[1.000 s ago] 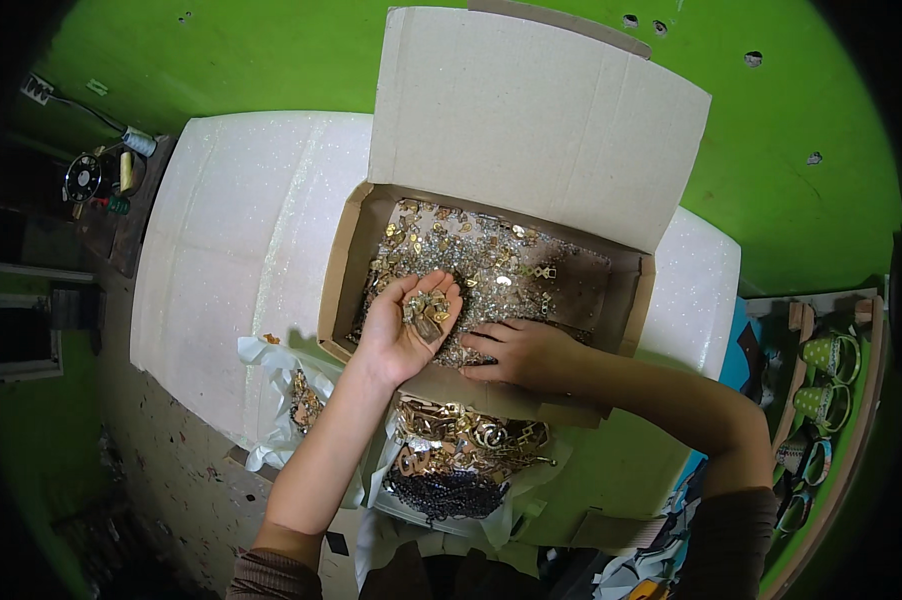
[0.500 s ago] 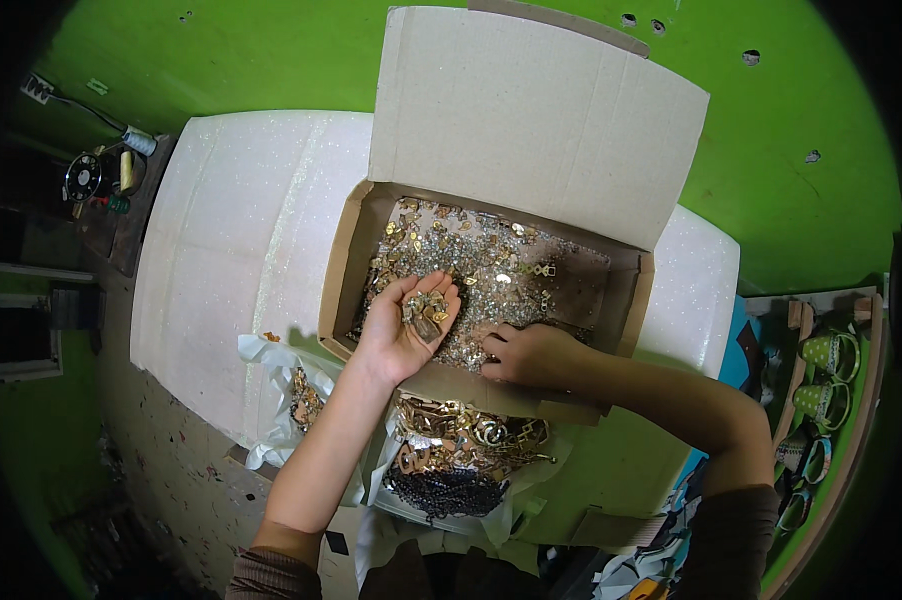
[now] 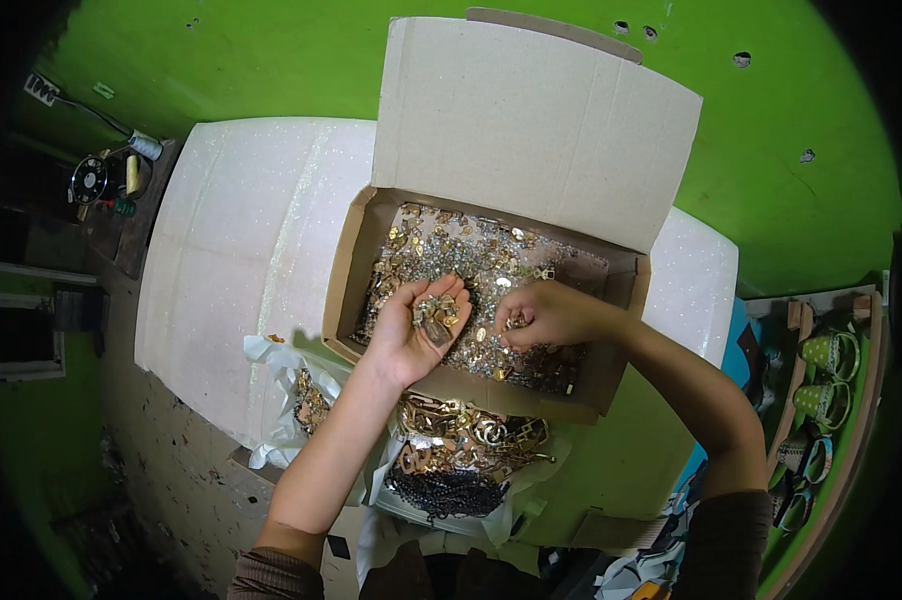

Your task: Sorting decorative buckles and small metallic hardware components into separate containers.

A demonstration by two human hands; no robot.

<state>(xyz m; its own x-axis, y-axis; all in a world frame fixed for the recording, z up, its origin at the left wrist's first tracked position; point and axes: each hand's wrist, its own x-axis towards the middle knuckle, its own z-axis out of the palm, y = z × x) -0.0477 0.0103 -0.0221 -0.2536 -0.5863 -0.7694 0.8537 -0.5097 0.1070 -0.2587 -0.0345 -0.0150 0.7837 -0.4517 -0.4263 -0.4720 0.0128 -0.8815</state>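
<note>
An open cardboard box (image 3: 343, 262) with its lid flap raised sits on a white sheet, filled with small gold and silver metal pieces (image 3: 471, 262). My left hand (image 3: 411, 335) is palm-up over the box's near edge, cupping a small pile of gold metal pieces (image 3: 435, 312). My right hand (image 3: 543, 314) hovers over the box contents just right of the left palm, fingers curled and pinching small pieces.
Clear plastic bags of gold buckles and dark chain (image 3: 461, 455) lie below the box near my body. A white board (image 3: 241, 240) covers the table. A sewing machine part and thread (image 3: 106, 175) stand far left. Green sandals on a rack (image 3: 821, 400) at right.
My right hand has lifted and moved slightly right and up inside the box, closing its fingers on pieces. The left hand stays cupped in place.
</note>
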